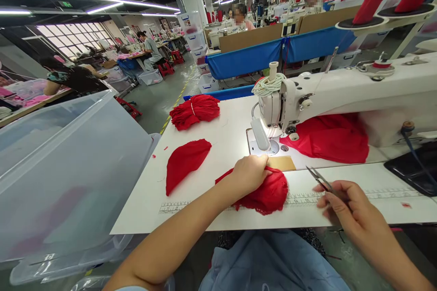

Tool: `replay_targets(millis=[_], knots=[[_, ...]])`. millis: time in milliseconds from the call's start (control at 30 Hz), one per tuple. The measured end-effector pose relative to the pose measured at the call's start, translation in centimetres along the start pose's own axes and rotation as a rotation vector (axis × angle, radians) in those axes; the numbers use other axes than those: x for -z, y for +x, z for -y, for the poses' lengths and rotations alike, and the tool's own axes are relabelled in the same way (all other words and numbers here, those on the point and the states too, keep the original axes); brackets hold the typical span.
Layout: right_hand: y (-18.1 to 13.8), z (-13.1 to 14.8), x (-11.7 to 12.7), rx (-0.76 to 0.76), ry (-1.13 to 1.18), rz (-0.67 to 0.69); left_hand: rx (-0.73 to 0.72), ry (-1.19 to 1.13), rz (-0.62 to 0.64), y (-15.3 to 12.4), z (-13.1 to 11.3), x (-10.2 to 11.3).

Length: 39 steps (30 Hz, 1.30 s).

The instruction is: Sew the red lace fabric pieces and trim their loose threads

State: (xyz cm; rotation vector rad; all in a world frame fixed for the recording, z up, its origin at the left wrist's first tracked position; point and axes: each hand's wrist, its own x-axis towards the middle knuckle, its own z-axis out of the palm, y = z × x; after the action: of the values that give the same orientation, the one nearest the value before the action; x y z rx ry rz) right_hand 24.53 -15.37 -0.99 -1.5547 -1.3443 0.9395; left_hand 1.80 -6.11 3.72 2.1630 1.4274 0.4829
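Work across the counter [143, 218] from left to right. On its left part, the flat red piece [186, 163] lies on the near side and the tied red bundle [194, 111] on the far side. Leave both where they lie, apart from your work, so that no loose edge strays under the blades.

Your left hand [251, 173] lies over the gathered red piece [269, 194], which rests across the printed ruler [179, 207], on the near side of the sewing machine [341, 86]. Its fingers appear clamped on the far edge of the cloth; the thumb's contact is hidden. For good control, hold that edge taut and set the fingertips back from any cutting line.

The tan strip [282, 163] lies just beyond the gathered piece. Check that no cloth catches on it. The red cloth [331, 138] under the machine arm is a separate item; do not draw it in.

Your right hand [350, 204] is to the right of the gathered piece, its fingers closed around the scissors [322, 179]. The blades point far and left, clear of the cloth. When cutting, use the tips only, and separate any thread from the fabric first.
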Motion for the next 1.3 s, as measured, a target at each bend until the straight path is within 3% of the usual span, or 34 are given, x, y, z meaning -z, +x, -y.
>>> replay_targets(millis=[133, 233, 333, 433, 533, 733, 967, 1100, 1300], knots=[[-1.2, 1.5, -3.3, -0.118, 0.317, 0.067, -0.009, 0.029, -0.01, -1.0, 0.6, 1.8], [-1.0, 2.8, -5.6, -0.186, 0.505, 0.062, 0.151, -0.478, 0.104, -2.1, 0.7, 3.0], [-0.8, 4.4, -7.6, -0.281, 0.627, 0.028, 0.339, -1.046, 0.126, -3.4, 0.4, 3.4], [-0.8, 5.5, -8.7, -0.35, 0.664, 0.108, 0.378, -1.239, 0.056, -4.2, -0.1, 3.2], [-0.4, 5.6, -8.7, -0.281, 0.58, 0.15, 0.353, -1.258, 0.026, -4.2, -0.2, 3.2], [1.2, 5.9, -7.1, -0.066, 0.339, -0.152, 0.283, -1.086, 0.116, -2.5, 0.6, 3.8], [1.6, 5.6, -6.2, 0.038, 0.052, -0.188, 0.161, -1.047, 0.175, -0.6, 1.2, 2.8], [2.3, 4.6, -5.9, 0.063, -0.113, -0.214, 0.187, -1.106, 0.208, -0.3, 1.8, 1.8], [3.0, 4.3, -6.6, 0.114, -0.164, -0.264, 0.225, -1.199, 0.244, -0.5, 2.0, 0.8]])
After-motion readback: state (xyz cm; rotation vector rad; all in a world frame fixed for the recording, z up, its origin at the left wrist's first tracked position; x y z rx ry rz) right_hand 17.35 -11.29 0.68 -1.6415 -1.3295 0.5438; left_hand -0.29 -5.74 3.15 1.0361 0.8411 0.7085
